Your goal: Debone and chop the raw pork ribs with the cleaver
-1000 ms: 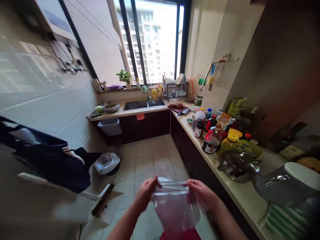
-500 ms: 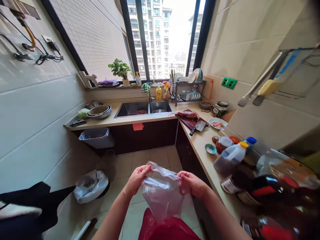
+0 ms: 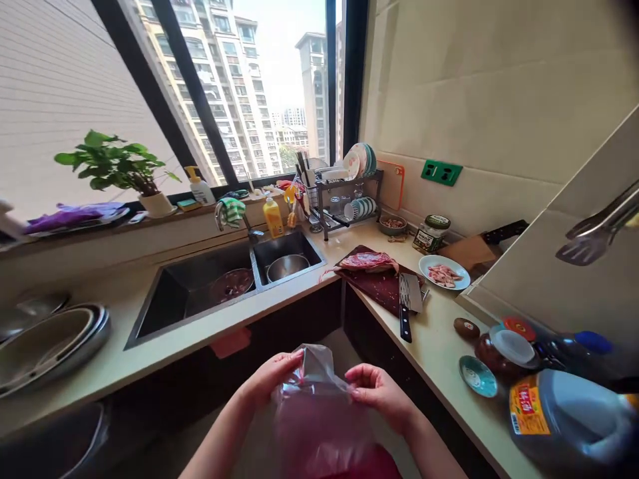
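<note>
A clear plastic bag (image 3: 319,412) hangs in front of me, low in the middle of the view. My left hand (image 3: 267,378) pinches its top edge on the left and my right hand (image 3: 380,392) pinches the top edge on the right. Both hands are closed on the bag's mouth. Ahead on the right counter lies a dark red cutting board (image 3: 379,283) with raw meat (image 3: 368,261) on it and a cleaver (image 3: 408,299) resting at its near edge. Beside the board stands a white plate of meat pieces (image 3: 443,273).
A double sink (image 3: 224,283) with bowls in it runs under the window. Metal bowls (image 3: 47,339) are stacked at the left. A dish rack (image 3: 344,196), a jar (image 3: 430,233), sauce bottles (image 3: 569,412) and small dishes (image 3: 478,376) crowd the right counter. A plant (image 3: 117,166) sits on the sill.
I have moved closer to the sink corner, so the counter and cutting board now fill the view. Both hands still hold the bag's top, and its mouth looks a little more spread.
</note>
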Available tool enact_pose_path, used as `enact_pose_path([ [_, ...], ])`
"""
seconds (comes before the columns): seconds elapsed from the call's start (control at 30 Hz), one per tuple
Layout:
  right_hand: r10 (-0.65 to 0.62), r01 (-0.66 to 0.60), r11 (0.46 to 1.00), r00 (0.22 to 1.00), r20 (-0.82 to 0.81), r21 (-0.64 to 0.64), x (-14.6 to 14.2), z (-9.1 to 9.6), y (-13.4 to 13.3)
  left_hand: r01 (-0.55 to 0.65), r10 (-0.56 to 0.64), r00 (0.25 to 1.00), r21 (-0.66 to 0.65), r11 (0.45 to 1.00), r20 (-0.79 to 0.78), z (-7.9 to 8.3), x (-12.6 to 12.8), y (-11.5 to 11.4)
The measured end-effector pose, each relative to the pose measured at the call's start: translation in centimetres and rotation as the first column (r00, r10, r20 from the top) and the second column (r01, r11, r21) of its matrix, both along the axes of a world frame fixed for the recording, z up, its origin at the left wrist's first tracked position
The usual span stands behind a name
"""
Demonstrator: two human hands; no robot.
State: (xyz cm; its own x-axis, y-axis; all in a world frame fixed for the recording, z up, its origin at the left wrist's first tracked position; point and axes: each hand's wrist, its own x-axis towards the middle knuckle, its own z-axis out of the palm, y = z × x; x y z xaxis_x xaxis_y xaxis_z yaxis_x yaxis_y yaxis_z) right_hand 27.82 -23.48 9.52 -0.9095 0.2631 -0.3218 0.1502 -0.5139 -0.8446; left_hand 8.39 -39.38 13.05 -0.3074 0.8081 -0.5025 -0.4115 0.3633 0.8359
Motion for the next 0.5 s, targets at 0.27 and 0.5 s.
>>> enact_pose_path([
  [0.27, -0.233, 0.249, 0.943, 0.968, 0.092, -0.222, -10.1, -0.5, 3.1, -0.036, 0.019, 0.908, -0.032, 0.999, -0.419, 0.4, -12.1, 7.2],
  [0.5, -0.149, 0.141, 0.984, 0.987, -0.066, -0.106, -19.7, 2.3, 6.4, -0.117, 0.135, 0.814, 0.068, 0.991, -0.564, 2.8, -12.5, 9.2],
])
